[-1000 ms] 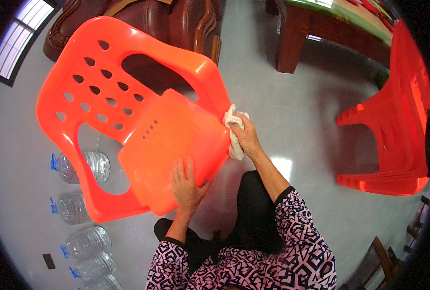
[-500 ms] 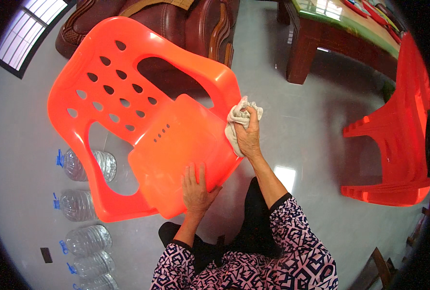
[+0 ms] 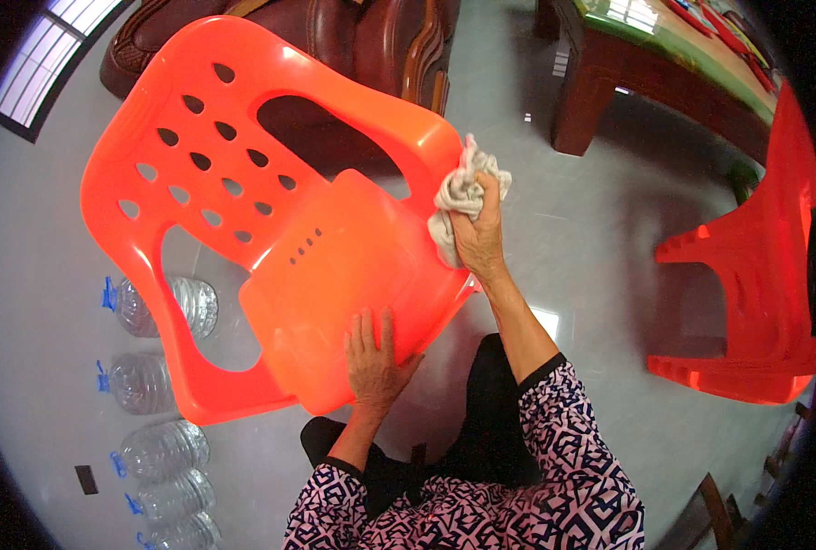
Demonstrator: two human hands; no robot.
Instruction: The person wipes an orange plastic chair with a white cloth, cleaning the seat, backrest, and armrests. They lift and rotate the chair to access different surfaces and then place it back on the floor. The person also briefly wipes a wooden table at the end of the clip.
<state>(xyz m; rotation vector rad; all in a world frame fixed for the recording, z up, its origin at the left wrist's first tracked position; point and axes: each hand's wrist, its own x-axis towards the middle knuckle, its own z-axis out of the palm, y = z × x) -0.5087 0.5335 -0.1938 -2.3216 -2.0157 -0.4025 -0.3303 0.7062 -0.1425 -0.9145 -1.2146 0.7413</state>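
Observation:
An orange-red plastic armchair (image 3: pixel 307 293) with teardrop holes in its backrest stands before my knees, its back toward the far left. My left hand (image 3: pixel 376 362) lies on the front part of the seat, fingers stretched out. In my right hand (image 3: pixel 481 234) a crumpled off-white cloth (image 3: pixel 463 202) is gripped. The cloth presses against the chair's right side, just below the front end of the right armrest. Part of the cloth is hidden behind my fingers.
Several clear water bottles (image 3: pixel 165 449) with blue handles line the floor at the left. A dark leather sofa (image 3: pixel 353 55) stands behind the chair. At the far right is a wooden table (image 3: pixel 591 101); another red plastic chair (image 3: pixel 747 284) is below it.
My right hand has moved the cloth slightly up and to the right along the chair's side. The left hand stays on the seat. The chair appears shifted slightly left in view.

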